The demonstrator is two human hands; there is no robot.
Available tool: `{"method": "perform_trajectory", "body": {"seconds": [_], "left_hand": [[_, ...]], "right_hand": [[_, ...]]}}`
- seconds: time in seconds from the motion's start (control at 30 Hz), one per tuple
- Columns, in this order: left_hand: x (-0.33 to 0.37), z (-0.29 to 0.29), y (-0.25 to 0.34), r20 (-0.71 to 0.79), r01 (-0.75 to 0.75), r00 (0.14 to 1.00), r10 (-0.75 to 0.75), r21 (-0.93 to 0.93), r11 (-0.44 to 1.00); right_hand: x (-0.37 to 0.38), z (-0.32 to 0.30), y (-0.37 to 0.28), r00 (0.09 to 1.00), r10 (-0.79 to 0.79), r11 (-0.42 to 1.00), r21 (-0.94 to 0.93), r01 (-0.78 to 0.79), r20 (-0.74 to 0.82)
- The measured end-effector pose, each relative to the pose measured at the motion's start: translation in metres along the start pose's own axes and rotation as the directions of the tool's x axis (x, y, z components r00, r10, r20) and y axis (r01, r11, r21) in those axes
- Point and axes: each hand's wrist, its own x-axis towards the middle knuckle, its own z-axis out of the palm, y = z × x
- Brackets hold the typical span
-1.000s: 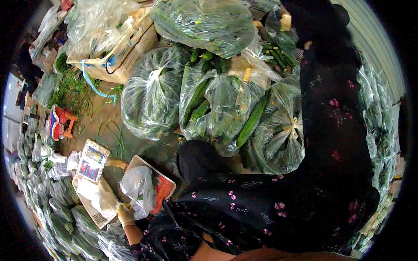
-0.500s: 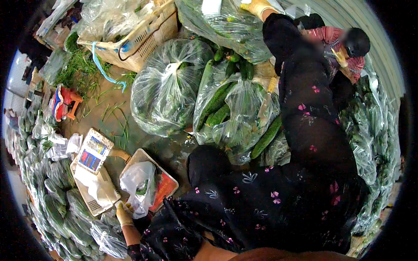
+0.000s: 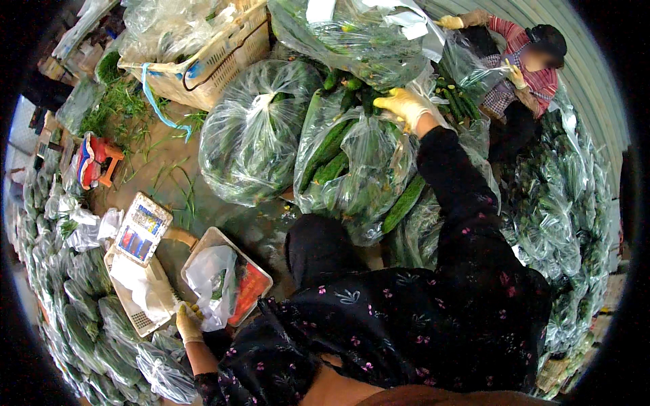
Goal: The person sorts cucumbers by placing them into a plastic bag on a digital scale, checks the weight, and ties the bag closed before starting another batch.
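Note:
My right hand (image 3: 407, 109), in a yellowish glove, reaches over a clear bag of cucumbers (image 3: 332, 145). Its fingers stretch left beside the cucumber ends at the bag's mouth and hold nothing that I can see. At lower left, my left hand (image 3: 189, 321), also gloved, has its fingers curled at the edge of a small plastic bag (image 3: 218, 264). Something green shows in this bag, which rests on a tray with a red surface (image 3: 252, 287). Beside it stands a cream basket (image 3: 145, 321) with white plastic in it and a printed panel (image 3: 143, 230) over its far end.
A tied bag of cucumbers (image 3: 254, 149) and a large cream crate (image 3: 210, 81) lie ahead. Wrapped vegetables are piled at left (image 3: 88, 304) and right (image 3: 575, 216). At upper right a co-worker (image 3: 521, 68) in gloves handles a clear bag. An orange stool (image 3: 112, 166) stands left.
My right hand has come down from the top of the view to the cucumber bag. The co-worker's gloved hands are now raised around plastic. My left hand stays by the small bag.

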Motion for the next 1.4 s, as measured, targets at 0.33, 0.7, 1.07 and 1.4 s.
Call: {"method": "perform_trajectory", "body": {"seconds": [0.33,0.7,1.07,1.4], "left_hand": [[-0.003,0.006,-0.004,-0.012,-0.113,0.993,0.114,0.083,0.990],[-0.022,0.028,0.012,0.073,-0.276,0.961,0.268,0.339,0.899],[-0.023,0.040,0.018,-0.027,-0.076,0.996,0.081,0.154,0.985],[0.030,0.003,0.008,0.133,-0.066,0.990,0.049,0.129,0.989]], "right_hand": [[-0.011,0.044,-0.070,0.941,0.288,0.951,-0.061,-0.303,-0.174],[0.016,0.053,-0.052,0.896,0.376,0.915,-0.059,-0.399,-0.235],[-0.118,-0.041,-0.071,0.969,-0.150,0.973,0.205,0.109,0.194],[-0.280,-0.166,0.021,0.803,-0.261,0.965,-0.126,0.229,-0.537]]}}
